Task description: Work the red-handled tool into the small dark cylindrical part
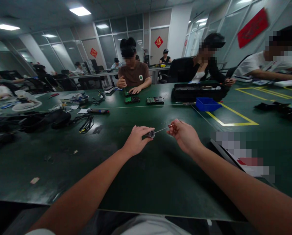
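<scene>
Head view on my feed: my left hand is closed on a short, dark grey cylinder, gripping it between thumb and fingers with its round end turned toward me. My right hand is curled in a fingertip pinch on the red end of a thin, straight, silvery metal rod. That rod spans the gap between my hands and points at the round end of the cylinder; from here I cannot tell whether its tip touches the rim or goes inside. I see both hands apart from each other, over the middle of a glossy dark green tabletop.

To the left of my left hand I have a coiled black cable with a yellow part, and just beyond that a slim black tube with a reddish end. Farther ahead lie a green circuit board and, just beside it, a flat silvery-grey device. Beyond my right hand stands an open blue plastic bin, in front of a long black case and next to yellow tape lines. Across the table, a co-worker in a brown shirt sits with both hands near the board.
</scene>
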Tool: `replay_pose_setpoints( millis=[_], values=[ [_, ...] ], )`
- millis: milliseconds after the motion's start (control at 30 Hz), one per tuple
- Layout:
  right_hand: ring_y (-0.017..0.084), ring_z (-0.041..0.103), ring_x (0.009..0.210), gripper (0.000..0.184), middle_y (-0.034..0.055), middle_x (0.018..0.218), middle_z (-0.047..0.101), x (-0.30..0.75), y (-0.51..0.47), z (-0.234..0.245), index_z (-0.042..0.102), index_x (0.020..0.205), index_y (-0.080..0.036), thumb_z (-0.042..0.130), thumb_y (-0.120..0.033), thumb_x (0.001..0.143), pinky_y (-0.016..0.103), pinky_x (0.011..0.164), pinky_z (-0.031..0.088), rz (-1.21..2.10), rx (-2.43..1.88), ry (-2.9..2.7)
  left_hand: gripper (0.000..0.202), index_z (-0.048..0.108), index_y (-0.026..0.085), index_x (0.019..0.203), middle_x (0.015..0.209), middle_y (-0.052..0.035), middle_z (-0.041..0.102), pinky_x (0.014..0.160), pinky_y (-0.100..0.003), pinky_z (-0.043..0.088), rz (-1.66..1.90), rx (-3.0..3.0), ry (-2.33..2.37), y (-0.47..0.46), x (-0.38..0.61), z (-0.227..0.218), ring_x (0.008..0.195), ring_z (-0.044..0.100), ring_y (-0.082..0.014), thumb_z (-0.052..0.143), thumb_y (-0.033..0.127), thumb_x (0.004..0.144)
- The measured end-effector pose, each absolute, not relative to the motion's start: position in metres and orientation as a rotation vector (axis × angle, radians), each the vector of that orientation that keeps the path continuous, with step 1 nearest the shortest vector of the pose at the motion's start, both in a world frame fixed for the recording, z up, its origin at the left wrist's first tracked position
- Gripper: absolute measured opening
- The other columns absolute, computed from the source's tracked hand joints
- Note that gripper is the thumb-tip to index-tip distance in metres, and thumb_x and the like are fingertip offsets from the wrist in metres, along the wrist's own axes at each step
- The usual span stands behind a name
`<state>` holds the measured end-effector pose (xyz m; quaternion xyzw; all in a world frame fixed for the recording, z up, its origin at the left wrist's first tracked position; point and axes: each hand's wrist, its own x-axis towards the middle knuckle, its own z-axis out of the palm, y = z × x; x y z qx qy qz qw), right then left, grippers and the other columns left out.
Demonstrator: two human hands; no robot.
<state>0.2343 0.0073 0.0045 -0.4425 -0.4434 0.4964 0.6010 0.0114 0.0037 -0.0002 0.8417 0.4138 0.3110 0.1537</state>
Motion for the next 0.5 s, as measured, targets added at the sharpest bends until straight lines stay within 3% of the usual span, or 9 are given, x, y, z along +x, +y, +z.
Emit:
replay_pose_setpoints(
  millis=[167,500],
  values=[
    [0.018,0.062,0.073,0.028,0.0046,0.082,0.066,0.23,-0.001,0.005,0.06,0.09,-0.021,0.056,-0.049,0.09,0.036,0.073,0.055,0.897,-1.084,-1.178,0.042,0.062,0.027,0.129,0.126,-0.0062,0.066,0.114,-0.056,0.028,0.909,2.372,1.234,0.003,0.012,-0.001,0.12,0.056,-0.0255,0.068,0.023,0.088],
    [0.018,0.065,0.073,0.03,0.0045,0.081,0.07,0.227,-0.015,0.017,0.065,0.091,-0.019,0.055,-0.047,0.093,0.034,0.07,0.051,0.717,-1.129,-1.363,0.041,0.064,0.026,0.125,0.124,-0.0062,0.068,0.115,-0.058,0.026,0.94,2.35,1.247,0.001,0.013,0.0,0.119,0.058,-0.0257,0.072,0.024,0.085]
  ],
)
